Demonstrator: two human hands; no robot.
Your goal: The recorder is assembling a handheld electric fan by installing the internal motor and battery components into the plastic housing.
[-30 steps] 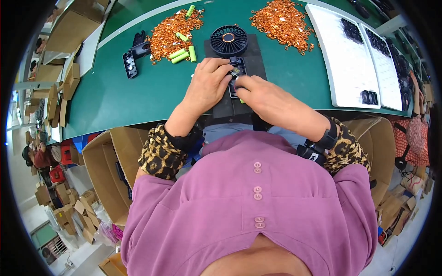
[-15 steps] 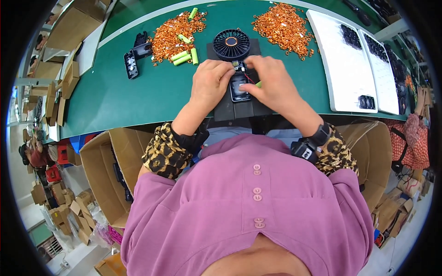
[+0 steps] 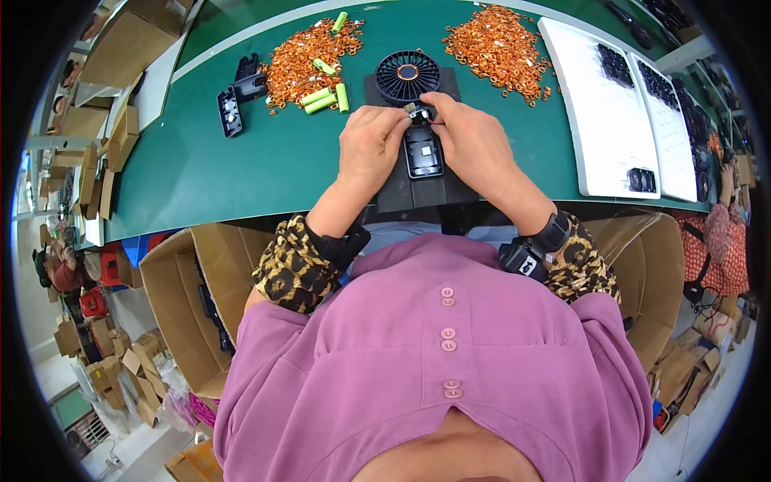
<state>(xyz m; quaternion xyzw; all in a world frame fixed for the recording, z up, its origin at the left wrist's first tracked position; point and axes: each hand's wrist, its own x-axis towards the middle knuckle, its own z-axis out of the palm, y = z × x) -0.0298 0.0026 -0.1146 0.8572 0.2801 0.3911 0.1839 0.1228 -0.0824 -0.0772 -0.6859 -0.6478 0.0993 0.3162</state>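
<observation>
A black hand-held fan lies on a dark mat [image 3: 418, 193] on the green table: its round grille head [image 3: 407, 76] is at the far end and its open handle shell [image 3: 422, 153] points toward me. My left hand [image 3: 368, 149] and my right hand [image 3: 474, 140] meet at the top of the handle, both pinching a small circuit part [image 3: 418, 111] where the handle joins the head. Both hands' fingertips are closed on that small part.
Two heaps of orange copper parts [image 3: 309, 52] [image 3: 494, 48] lie at the far side, with green cylindrical batteries [image 3: 325, 98] and black fan shells [image 3: 239, 88] on the left. White trays [image 3: 606, 120] stand to the right. Open cardboard boxes [image 3: 181, 305] flank my lap.
Both hands have shifted forward along the handle toward the fan head, uncovering the open handle shell, and now pinch the small part at the joint.
</observation>
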